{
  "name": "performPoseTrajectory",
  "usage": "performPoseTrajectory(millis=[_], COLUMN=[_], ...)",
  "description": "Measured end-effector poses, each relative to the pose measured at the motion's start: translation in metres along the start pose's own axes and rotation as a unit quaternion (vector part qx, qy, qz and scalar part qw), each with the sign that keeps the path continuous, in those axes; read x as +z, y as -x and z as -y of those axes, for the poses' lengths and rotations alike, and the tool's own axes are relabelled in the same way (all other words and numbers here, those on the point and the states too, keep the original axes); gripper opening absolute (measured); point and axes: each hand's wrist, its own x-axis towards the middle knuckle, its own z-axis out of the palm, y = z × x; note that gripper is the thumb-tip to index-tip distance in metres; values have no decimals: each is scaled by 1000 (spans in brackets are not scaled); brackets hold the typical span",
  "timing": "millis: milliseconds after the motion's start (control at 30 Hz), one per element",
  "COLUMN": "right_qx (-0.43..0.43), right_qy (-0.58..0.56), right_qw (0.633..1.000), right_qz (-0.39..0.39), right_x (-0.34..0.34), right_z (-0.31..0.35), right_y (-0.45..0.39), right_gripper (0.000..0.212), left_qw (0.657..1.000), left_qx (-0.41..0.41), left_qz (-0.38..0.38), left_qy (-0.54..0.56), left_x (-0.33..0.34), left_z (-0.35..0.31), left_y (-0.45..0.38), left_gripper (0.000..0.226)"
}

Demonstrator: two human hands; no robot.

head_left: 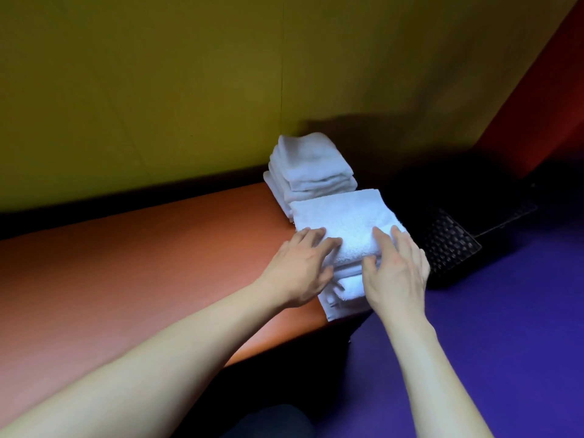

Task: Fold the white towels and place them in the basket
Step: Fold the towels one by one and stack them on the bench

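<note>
The folded white terry towel [341, 222] tops a near stack at the orange table's [126, 263] right end. My left hand [300, 267] and right hand [395, 267] lie spread on it. Soft, light; I'd grip both side edges. The black woven basket [452, 245] waits beside.

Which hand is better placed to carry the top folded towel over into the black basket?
Probably the right hand: it rests on the top towel on the side facing the basket; the left hand is farther away.
</note>
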Motion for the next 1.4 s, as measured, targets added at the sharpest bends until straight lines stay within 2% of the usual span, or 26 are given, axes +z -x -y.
performPoseTrajectory(millis=[67,333,667,1133,1400], right_qx=[-20,-91,-162,-280,-375], right_qy=[-26,-135,-175,-190,-177], right_qw=[999,986,967,919,863], right_qz=[-12,21,85,204,288], right_x=[-2,-8,-7,45,104], right_z=[13,84,181,354,485], right_y=[6,60,141,246,303], right_gripper=[55,53,50,48,48], left_qw=[1000,992,969,913,856], left_qx=[-7,-64,-174,-340,-446], left_qz=[-20,-105,-168,-225,-261], left_qy=[1,-28,-39,-17,-9], left_x=[-6,-48,-91,-107,-105], left_z=[-2,15,64,166,245], left_y=[15,109,248,438,533], left_gripper=[49,44,37,34,32])
